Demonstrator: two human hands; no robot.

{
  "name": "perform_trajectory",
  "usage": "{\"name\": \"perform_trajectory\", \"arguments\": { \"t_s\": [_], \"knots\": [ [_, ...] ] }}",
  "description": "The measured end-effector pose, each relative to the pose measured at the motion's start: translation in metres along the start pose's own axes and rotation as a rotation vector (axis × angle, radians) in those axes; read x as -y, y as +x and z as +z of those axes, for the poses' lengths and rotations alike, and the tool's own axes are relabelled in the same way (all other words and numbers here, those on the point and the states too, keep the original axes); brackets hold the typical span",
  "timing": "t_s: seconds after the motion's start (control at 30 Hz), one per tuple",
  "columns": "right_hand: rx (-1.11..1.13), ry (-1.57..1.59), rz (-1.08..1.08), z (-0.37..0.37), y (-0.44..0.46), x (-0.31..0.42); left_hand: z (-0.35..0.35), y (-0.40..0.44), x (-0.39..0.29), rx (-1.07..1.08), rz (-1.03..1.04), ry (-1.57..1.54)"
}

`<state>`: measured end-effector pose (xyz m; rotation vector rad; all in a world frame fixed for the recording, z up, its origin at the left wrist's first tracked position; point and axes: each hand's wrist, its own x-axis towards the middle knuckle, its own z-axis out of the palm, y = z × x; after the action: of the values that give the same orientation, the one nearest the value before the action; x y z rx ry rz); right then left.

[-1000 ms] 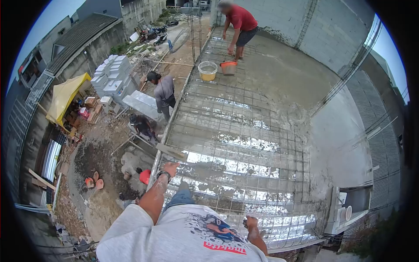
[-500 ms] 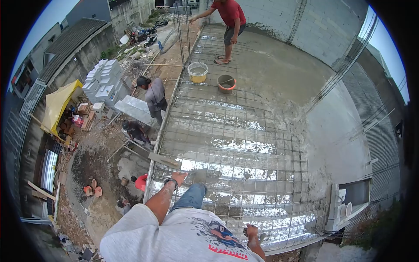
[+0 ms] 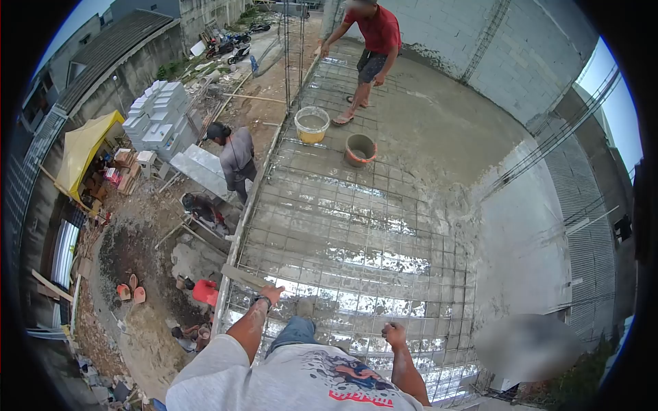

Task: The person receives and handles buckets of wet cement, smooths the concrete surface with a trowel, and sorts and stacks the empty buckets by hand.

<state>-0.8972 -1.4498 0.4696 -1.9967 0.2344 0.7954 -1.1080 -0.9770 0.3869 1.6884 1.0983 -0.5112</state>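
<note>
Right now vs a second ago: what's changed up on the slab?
The orange-rimmed bucket was at the hand of the red-shirted worker, who was bent over it. Now it stands free on the rebar mesh, nearer the camera; the worker has straightened up. Unchanged: the yellow-bottomed bucket on the mesh and the wooden plank at the slab edge.

The left hand [image 3: 272, 295], on whose wrist a dark band is worn, is held near a wooden board [image 3: 245, 277] laid at the edge of the steel mesh [image 3: 370, 222]. The right hand [image 3: 393, 335] is held with bent fingers; whether something is gripped cannot be seen. Farther, a yellow bucket [image 3: 312, 129] and an orange bucket [image 3: 360, 150] are placed near a person in a red shirt [image 3: 375, 33]. Wet concrete [image 3: 439, 103] is spread toward the block wall [image 3: 469, 44].
</note>
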Motion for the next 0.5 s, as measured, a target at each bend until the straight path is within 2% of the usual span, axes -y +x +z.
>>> {"name": "perform_trajectory", "arguments": {
  "t_s": [0.1,0.17,0.23,0.27,0.4,0.5],
  "knots": [
    [-0.054,-0.016,-0.148,0.009,0.015,0.073,-0.015,-0.006,-0.039,-0.177,0.14,0.09],
    [-0.018,-0.096,-0.242,0.012,0.032,0.088,-0.001,0.064,-0.013,-0.218,0.134,-0.132],
    [0.01,-0.105,-0.189,0.019,0.035,0.098,0.003,0.075,-0.021,-0.244,0.12,-0.309],
    [0.021,-0.109,-0.163,0.02,0.034,0.101,0.004,0.076,-0.02,-0.265,0.1,-0.26],
    [0.048,-0.263,0.003,0.019,0.042,0.079,-0.013,0.021,-0.035,-0.199,0.023,-0.426],
    [0.106,-0.207,0.114,0.01,0.062,0.046,-0.022,-0.021,-0.026,-0.138,-0.038,-0.533]
  ]
}}
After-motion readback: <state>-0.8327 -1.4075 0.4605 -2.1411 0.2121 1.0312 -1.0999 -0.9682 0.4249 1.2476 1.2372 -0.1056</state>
